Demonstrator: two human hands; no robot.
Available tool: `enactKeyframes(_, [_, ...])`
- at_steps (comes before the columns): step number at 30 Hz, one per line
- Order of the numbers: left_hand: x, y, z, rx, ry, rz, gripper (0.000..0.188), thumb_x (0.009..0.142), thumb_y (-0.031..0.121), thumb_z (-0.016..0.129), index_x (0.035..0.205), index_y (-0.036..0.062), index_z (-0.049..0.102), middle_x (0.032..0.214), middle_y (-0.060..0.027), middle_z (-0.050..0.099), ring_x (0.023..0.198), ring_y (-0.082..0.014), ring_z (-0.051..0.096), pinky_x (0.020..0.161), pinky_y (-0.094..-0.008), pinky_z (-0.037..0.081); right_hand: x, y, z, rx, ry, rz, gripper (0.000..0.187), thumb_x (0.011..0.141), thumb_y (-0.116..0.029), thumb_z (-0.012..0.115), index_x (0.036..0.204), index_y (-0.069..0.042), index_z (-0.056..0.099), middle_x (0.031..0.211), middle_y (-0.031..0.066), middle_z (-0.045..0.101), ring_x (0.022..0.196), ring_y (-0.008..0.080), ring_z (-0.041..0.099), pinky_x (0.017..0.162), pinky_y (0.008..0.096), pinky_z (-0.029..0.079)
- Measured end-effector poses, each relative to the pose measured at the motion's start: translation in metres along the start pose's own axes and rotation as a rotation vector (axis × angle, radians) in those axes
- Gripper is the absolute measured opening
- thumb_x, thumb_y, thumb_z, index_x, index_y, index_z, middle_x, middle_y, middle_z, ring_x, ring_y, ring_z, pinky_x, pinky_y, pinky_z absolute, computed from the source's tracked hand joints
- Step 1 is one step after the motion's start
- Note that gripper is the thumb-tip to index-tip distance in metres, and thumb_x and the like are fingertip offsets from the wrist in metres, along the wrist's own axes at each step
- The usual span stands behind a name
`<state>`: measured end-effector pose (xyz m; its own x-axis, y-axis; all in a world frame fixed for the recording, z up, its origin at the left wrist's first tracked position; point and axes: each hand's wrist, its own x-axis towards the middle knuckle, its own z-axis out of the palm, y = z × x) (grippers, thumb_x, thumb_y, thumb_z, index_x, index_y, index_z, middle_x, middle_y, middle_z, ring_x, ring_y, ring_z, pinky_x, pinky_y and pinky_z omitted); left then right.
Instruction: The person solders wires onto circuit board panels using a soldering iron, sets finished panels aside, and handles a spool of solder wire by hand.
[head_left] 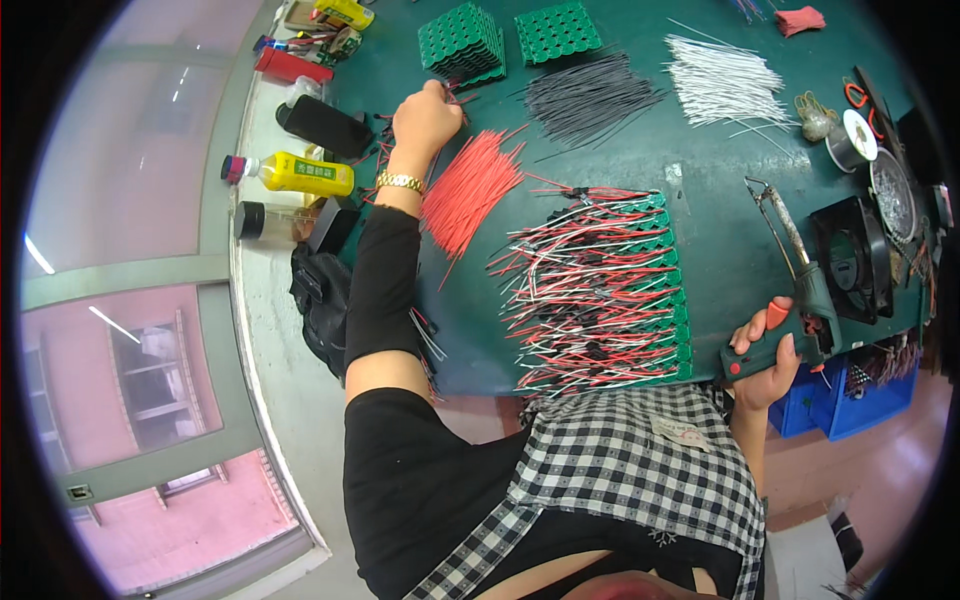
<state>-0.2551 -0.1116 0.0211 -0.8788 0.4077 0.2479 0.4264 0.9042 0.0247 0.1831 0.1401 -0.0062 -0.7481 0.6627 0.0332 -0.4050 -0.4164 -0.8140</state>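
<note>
- Soldering gun (818,325) sits in our right hand (768,378) in the head view, beside the near bench edge; this grip is wrapped round the handle, its long tip pointing away from us, presumably to keep the hot end clear of our fingers and apron.
- Our left hand (428,118) lies out over the far left, near the green board stack (460,42). Its fingers are bunched and bent down over a tangle of dark and red wires; we cannot tell whether this grip pinches anything.
- Between our arms, the wired boards (680,310) form a column on the bench (715,160), loose wire ends fanned leftward, which likely leaves the green edge facing the gun open to it.
- Red wires (470,190), grey-black wires (588,100) and white wires (725,80) lie in separate heaps beyond and beside them, sorted by colour, we judge, so one can be picked without mixing.
- At right, the solder spool (853,140) and square black fan (852,258) stand near the gun's side; we suppose that keeps solder handy and draws fumes off.
</note>
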Motion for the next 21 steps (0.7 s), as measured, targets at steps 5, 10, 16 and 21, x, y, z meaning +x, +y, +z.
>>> enactKeyframes(5, [-0.016,-0.003,-0.017,-0.75,-0.135,-0.227,0.016,0.076,0.01,0.058,0.089,0.0019,0.063,0.073,-0.0051,0.067,0.059,-0.0075,0.056,0.054,-0.0255,0.046,-0.003,-0.004,0.003,0.001,-0.012,0.006,0.043,0.094,-0.027,0.041,0.125,0.002,0.039,0.081,0.0116,0.051,0.062,0.0164,0.054,0.059,0.0308,0.047])
enactKeyframes(10, [-0.037,0.005,-0.025,-1.533,-0.277,-0.302,0.028,0.082,0.001,0.05,0.106,-0.0077,0.061,0.099,-0.0142,0.067,0.072,-0.015,0.061,0.068,-0.027,0.05,-0.003,-0.006,0.004,-0.004,-0.007,-0.005,0.043,0.094,-0.027,0.042,0.124,0.003,0.04,0.08,0.0114,0.052,0.061,0.0162,0.054,0.059,0.03,0.048])
enactKeyframes(16, [-0.06,0.052,-0.069,-2.098,-0.831,0.239,0.054,0.083,0.006,0.048,0.133,-0.0122,0.04,0.122,-0.0233,0.055,0.106,-0.0263,0.059,0.098,-0.0362,0.044,-0.003,-0.006,0.005,0.007,-0.01,0.003,0.041,0.093,-0.025,0.043,0.123,0.003,0.041,0.079,0.0121,0.052,0.061,0.0168,0.054,0.059,0.0294,0.048])
enactKeyframes(21, [-0.068,0.073,-0.052,-1.722,-0.723,0.192,0.016,0.089,0.002,0.06,0.104,-0.001,0.058,0.097,-0.0142,0.067,0.086,-0.0185,0.065,0.078,-0.0289,0.052,-0.003,-0.006,0.002,0.041,0.002,0.023,0.042,0.091,-0.025,0.047,0.123,0.002,0.041,0.079,0.0132,0.052,0.062,0.0178,0.055,0.058,0.03,0.048])
